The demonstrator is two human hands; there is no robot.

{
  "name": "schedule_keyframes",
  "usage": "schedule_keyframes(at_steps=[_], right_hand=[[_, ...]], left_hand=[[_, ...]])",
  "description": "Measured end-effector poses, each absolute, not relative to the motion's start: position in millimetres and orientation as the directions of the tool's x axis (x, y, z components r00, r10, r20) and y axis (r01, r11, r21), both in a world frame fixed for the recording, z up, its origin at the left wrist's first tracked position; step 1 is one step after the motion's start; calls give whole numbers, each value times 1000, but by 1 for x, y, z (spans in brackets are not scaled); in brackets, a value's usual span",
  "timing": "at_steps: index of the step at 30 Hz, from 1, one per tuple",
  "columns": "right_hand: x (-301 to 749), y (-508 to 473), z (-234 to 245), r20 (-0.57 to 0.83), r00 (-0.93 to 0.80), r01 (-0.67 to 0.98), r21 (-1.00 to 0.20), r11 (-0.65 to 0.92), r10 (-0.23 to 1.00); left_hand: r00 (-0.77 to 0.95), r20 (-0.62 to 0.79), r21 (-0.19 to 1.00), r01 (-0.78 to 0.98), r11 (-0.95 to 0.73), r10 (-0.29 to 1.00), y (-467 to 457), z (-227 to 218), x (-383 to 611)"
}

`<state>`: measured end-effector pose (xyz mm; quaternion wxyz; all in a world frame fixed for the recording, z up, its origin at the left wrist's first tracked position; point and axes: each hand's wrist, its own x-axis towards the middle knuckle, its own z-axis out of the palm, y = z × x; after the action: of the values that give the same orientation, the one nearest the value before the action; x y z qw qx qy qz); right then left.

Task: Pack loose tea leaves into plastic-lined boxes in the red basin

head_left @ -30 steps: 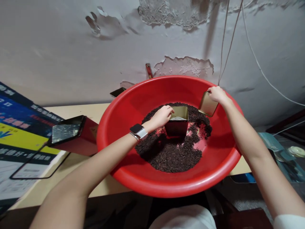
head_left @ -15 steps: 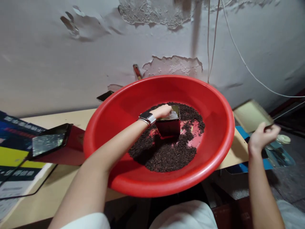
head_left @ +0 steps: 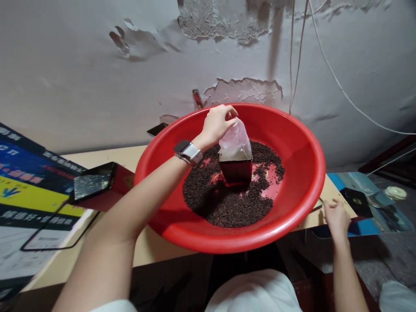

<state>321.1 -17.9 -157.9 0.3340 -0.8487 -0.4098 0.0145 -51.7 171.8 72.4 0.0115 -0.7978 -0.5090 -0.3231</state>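
My left hand (head_left: 220,123), with a watch on its wrist, pinches the top of a crumpled translucent plastic bag (head_left: 236,141). The bag rises out of a dark square tin (head_left: 236,172) standing upright in a big red basin (head_left: 227,246). Dark, loose tea-like leaves (head_left: 234,210) lie around the tin on the basin floor. My right hand (head_left: 338,218) is low beside the basin's right rim, at the table edge, with its fingers curled. Thin dark edges (head_left: 316,209) show by its fingertips; what they belong to is mostly hidden.
Another dark red tin (head_left: 107,186) lies on its side left of the basin, near a printed box (head_left: 35,195). A dark lid (head_left: 357,202) rests on a blue board (head_left: 383,212) at right. Behind stands a peeling wall (head_left: 146,78) with hanging white cables (head_left: 338,84).
My left hand has lifted, drawing the bag partly up out of the tin. My right hand has moved down and left to the table; the pale-lined lid it held is no longer clearly visible.
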Motion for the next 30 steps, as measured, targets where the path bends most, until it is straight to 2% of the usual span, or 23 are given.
schedule_keyframes(at_steps=[2,5,6,8,10,13,15,18,22,24,26,27,28,30], right_hand=[[314,-21,-115,378,688,688,-612,-389,620],[278,-15,-32,658,519,776,-630,22,546],[261,-8,-4,729,416,797,-580,167,544],[222,15,44,849,71,833,-339,437,524],[181,49,75,789,-311,750,-139,647,530],[126,104,89,556,-663,587,-31,809,502],[100,132,85,332,-781,570,33,821,529],[86,149,77,50,-762,645,149,750,645],[104,151,74,-66,-641,738,222,637,765],[118,155,71,-122,-628,746,189,639,769],[129,162,67,-105,-633,755,132,642,767],[134,166,65,-43,-628,772,100,628,777],[136,169,64,61,-607,795,59,604,792],[137,172,68,326,-525,819,-57,571,786]], left_hand=[[170,559,324,856,-403,811,165,72,-52],[140,444,344,886,-312,885,159,68,-61],[194,359,342,883,-322,913,158,66,-65],[347,169,348,855,-385,923,157,58,-72],[475,37,371,811,-453,879,158,44,-74],[610,5,396,726,-562,792,159,17,-70],[681,46,389,662,-641,731,160,1,-66],[710,79,356,636,-685,700,164,-6,-70],[689,4,278,696,-663,725,180,15,-93],[663,129,230,704,-673,737,187,33,-101],[629,336,191,683,-705,701,185,52,-103],[617,413,185,663,-726,669,179,62,-101],[618,445,199,637,-745,648,172,70,-98],[660,371,298,581,-757,653,156,84,-89]])
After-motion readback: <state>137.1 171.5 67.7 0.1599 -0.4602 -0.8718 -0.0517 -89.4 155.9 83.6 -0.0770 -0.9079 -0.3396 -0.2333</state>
